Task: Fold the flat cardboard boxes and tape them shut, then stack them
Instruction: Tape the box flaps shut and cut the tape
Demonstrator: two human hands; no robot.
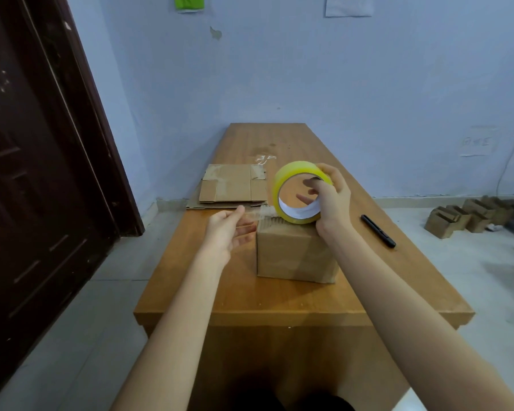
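The right hand (333, 197) grips the roll (298, 192) over the box (294, 256) at frame centre; the left hand (229, 232) pinches the tape end (257, 213), other fingers loose; slack could let the strip twist or stick askew.

Bare room: wooden table (294, 295), door (36, 173).

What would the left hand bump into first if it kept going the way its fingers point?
Probably the folded box: the left hand's fingers point right at its upper left edge, though depth is unclear.
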